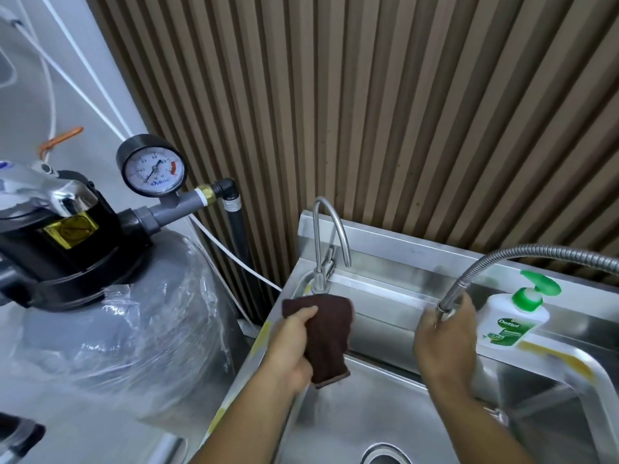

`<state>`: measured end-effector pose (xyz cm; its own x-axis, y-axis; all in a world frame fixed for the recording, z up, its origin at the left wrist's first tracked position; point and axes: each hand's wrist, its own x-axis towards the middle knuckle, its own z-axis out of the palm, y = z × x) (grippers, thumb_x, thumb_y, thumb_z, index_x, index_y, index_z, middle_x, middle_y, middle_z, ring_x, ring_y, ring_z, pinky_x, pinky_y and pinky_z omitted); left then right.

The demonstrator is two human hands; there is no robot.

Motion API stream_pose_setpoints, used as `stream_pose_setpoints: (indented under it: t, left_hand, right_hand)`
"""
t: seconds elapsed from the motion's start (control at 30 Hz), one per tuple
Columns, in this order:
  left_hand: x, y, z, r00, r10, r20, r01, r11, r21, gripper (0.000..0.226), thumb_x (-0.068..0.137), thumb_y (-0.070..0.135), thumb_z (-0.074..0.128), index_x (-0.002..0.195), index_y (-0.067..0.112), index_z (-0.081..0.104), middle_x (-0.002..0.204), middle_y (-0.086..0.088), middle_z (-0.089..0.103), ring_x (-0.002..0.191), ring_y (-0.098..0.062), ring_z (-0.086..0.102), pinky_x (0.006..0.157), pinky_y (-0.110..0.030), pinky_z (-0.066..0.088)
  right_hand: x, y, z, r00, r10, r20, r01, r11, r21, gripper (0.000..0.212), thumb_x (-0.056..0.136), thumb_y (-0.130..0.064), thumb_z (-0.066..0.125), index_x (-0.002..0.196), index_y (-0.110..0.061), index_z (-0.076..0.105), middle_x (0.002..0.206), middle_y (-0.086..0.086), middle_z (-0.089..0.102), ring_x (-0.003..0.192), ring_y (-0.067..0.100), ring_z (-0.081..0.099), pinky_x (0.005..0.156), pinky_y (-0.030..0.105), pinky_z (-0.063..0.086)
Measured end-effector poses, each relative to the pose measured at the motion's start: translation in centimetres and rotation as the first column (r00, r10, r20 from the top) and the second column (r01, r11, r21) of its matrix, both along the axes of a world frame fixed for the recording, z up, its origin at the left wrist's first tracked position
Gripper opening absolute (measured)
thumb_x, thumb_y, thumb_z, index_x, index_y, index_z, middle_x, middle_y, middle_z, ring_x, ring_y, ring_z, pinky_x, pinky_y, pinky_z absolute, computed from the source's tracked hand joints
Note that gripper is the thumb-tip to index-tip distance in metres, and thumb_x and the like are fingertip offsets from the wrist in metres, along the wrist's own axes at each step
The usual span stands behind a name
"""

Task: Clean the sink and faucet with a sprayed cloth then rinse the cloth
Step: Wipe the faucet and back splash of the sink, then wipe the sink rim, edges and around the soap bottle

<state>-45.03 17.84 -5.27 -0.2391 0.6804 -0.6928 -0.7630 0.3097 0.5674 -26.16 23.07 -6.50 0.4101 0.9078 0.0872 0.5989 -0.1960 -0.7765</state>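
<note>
My left hand grips a dark brown cloth and holds it up over the left side of the steel sink, just below the base of a small gooseneck faucet. My right hand is curled round the spout end of a flexible metal faucet hose that arches in from the right. The hose tip is hidden inside my fingers. I see no water running.
A white soap pump bottle with a green top stands on the sink ledge right of my right hand. A grey filter tank with a pressure gauge stands left of the sink. A ribbed wall panel rises behind.
</note>
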Motion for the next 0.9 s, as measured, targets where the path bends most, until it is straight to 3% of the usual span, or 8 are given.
stream_pose_setpoints:
  t: [0.17, 0.3, 0.4, 0.47, 0.57, 0.7, 0.83, 0.9]
  left_hand:
    - [-3.5, 1.1, 2.5, 0.793, 0.178, -0.582, -0.157, 0.984, 0.087, 0.008, 0.094, 0.019, 0.061, 0.097, 0.016, 0.068, 0.087, -0.005, 0.073, 0.084, -0.025, 0.07, 0.068, -0.03, 0.051]
    - [-5.0, 4.9, 0.3, 0.253, -0.07, -0.965, 0.143, 0.989, -0.034, 0.028, 0.095, 0.009, 0.052, 0.121, 0.007, 0.063, 0.113, -0.014, 0.067, 0.107, -0.034, 0.063, 0.089, -0.039, 0.051]
    - [-5.3, 7.3, -3.5, -0.156, -0.356, -0.921, 0.433, 0.813, -0.388, 0.054, 0.099, 0.018, 0.048, 0.152, 0.014, 0.04, 0.158, -0.008, 0.038, 0.146, -0.027, 0.033, 0.121, -0.043, 0.026]
    - [-5.4, 7.7, -4.9, -0.428, -0.434, -0.792, 0.401, 0.694, -0.598, 0.06, 0.1, 0.036, 0.038, 0.157, 0.017, 0.031, 0.169, -0.004, 0.014, 0.155, -0.024, 0.008, 0.126, -0.045, 0.007]
    - [-5.4, 6.4, -5.7, -0.565, -0.465, -0.682, 0.32, 0.638, -0.701, 0.076, 0.093, 0.056, 0.023, 0.16, 0.023, 0.022, 0.17, 0.0, -0.002, 0.156, -0.022, -0.007, 0.125, -0.048, -0.004]
    - [-5.5, 3.3, -6.0, -0.663, -0.423, -0.618, 0.292, 0.614, -0.733, 0.085, 0.093, 0.072, 0.014, 0.162, 0.022, 0.015, 0.17, 0.001, -0.005, 0.155, -0.023, -0.011, 0.124, -0.05, -0.007]
    - [-5.2, -2.0, -6.4, -0.673, -0.399, -0.623, 0.298, 0.625, -0.722, 0.089, 0.093, 0.077, 0.012, 0.161, 0.02, 0.016, 0.169, 0.003, 0.0, 0.156, -0.021, -0.008, 0.123, -0.047, -0.01]
    - [-4.9, -3.8, -6.4, -0.646, -0.414, -0.642, 0.279, 0.655, -0.703, 0.085, 0.095, 0.072, 0.004, 0.16, 0.02, 0.021, 0.169, 0.005, 0.007, 0.156, -0.017, -0.005, 0.122, -0.044, -0.008]
  right_hand:
    - [-2.9, -5.0, -1.7, 0.971, 0.183, 0.156, -0.229, 0.901, 0.369, 0.066, 0.09, -0.021, 0.054, 0.148, 0.002, 0.036, 0.156, 0.022, 0.033, 0.147, 0.037, 0.029, 0.12, 0.047, 0.026]
    - [-5.2, -3.9, -4.3, 0.826, 0.438, 0.354, -0.493, 0.866, 0.079, 0.074, 0.091, -0.029, 0.061, 0.154, -0.003, 0.03, 0.161, 0.016, 0.029, 0.151, 0.035, 0.022, 0.118, 0.054, 0.03]
    - [-5.6, -0.8, -5.4, 0.603, 0.626, 0.495, -0.585, 0.768, -0.259, 0.091, 0.091, -0.055, 0.047, 0.16, -0.008, 0.01, 0.168, 0.015, 0.004, 0.155, 0.035, 0.0, 0.125, 0.049, 0.012]
    - [-5.4, 1.2, -5.8, 0.456, 0.698, 0.552, -0.575, 0.705, -0.416, 0.098, 0.089, -0.068, 0.038, 0.161, -0.012, 0.002, 0.167, 0.016, -0.009, 0.154, 0.035, -0.01, 0.124, 0.046, 0.0]
    - [-5.2, 3.2, -6.5, 0.321, 0.71, 0.627, -0.602, 0.664, -0.444, 0.105, 0.073, -0.08, 0.034, 0.156, -0.016, 0.035, 0.164, 0.021, 0.012, 0.151, 0.042, 0.019, 0.119, 0.051, 0.012]
    - [-4.7, 4.3, -7.5, 0.245, 0.768, 0.591, -0.563, 0.609, -0.559, 0.116, 0.073, -0.085, 0.042, 0.157, -0.028, -0.015, 0.161, 0.013, -0.026, 0.153, 0.039, -0.015, 0.122, 0.052, -0.001]
    - [-4.2, 4.3, -7.5, 0.184, 0.777, 0.602, -0.583, 0.579, -0.57, 0.122, 0.049, -0.083, 0.069, 0.15, -0.017, 0.047, 0.157, 0.024, 0.034, 0.142, 0.048, 0.036, 0.11, 0.061, 0.034]
    - [-3.9, 5.0, -7.8, 0.138, 0.768, 0.626, -0.635, 0.554, -0.539, 0.121, 0.04, -0.074, 0.082, 0.139, -0.009, 0.058, 0.148, 0.026, 0.048, 0.133, 0.05, 0.048, 0.105, 0.063, 0.04]
